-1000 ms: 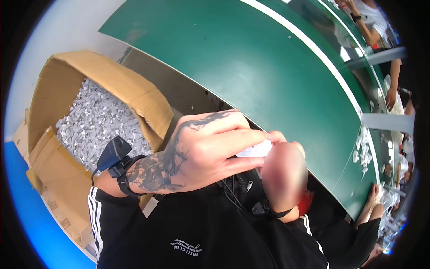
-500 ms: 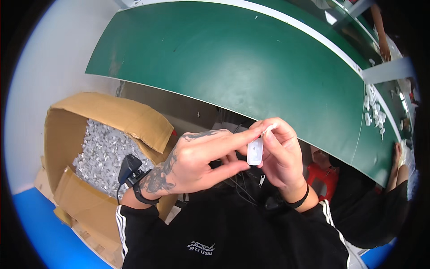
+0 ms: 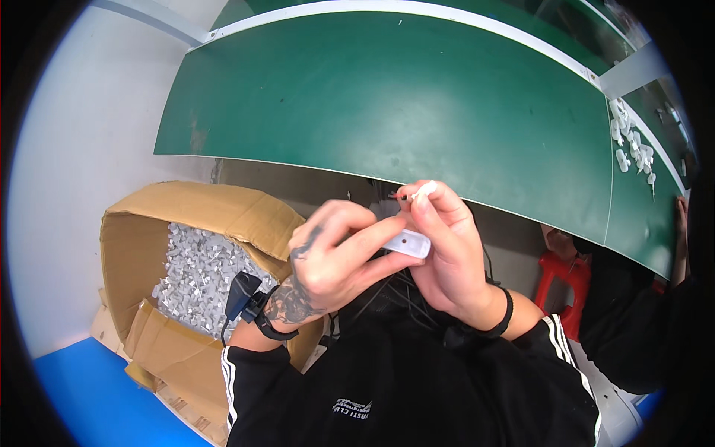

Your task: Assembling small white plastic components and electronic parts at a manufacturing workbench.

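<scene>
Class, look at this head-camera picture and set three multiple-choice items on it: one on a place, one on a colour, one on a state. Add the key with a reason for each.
1. Where is the cardboard box?
A. on the table
B. on the floor, to the person's left
C. on the red stool

2. What colour is the table top?
A. green
B. yellow
C. white

3. How is the white part held?
A. lying loose on the table
B. dropped in the box
C. gripped between the fingers of both hands

Key: 1 B, the box sits below the table edge at the left, full of small pale pieces. 2 A, the broad surface is dark green. 3 C, the left hand and right hand meet on it in front of the chest.
</scene>
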Demonstrator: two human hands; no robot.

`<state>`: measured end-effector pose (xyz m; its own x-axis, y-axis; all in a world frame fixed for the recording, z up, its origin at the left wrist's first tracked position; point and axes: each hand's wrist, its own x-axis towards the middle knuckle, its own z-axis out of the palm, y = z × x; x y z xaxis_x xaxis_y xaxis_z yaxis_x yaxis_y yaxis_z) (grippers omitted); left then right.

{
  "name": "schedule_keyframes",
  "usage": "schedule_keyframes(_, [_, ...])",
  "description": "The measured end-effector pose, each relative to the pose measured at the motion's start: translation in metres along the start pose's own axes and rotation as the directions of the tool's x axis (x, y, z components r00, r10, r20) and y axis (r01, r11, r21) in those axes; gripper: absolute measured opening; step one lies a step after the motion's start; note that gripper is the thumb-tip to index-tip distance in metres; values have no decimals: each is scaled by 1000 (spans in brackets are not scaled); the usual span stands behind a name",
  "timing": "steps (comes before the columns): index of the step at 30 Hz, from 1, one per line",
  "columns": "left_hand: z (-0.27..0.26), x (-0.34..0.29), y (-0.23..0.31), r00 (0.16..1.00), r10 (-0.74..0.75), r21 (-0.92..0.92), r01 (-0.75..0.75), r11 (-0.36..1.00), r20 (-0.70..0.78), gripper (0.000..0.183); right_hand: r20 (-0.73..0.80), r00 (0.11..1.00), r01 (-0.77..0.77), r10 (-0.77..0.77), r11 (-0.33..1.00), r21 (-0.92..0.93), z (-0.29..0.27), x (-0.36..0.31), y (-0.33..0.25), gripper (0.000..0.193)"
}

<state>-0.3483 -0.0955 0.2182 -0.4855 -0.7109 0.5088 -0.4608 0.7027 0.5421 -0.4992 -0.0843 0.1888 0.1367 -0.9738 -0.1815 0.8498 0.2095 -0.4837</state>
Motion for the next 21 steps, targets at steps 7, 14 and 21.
schedule_keyframes(7, [0,-8,-11,889,-375,-941,322,102,263,30,247,836,540,-489,661,-521,-5,-2,-21,13])
schedule_keyframes(14, [1,-2,-4,893,-392,-950,288,117,222,27,564,666,706,-488,172,-687,-5,-3,-35,30])
schedule_keyframes(21, [-4,-8,-15,922,-315,-944,285,164,224,29,613,635,711,-470,48,-701,-2,-8,-43,36])
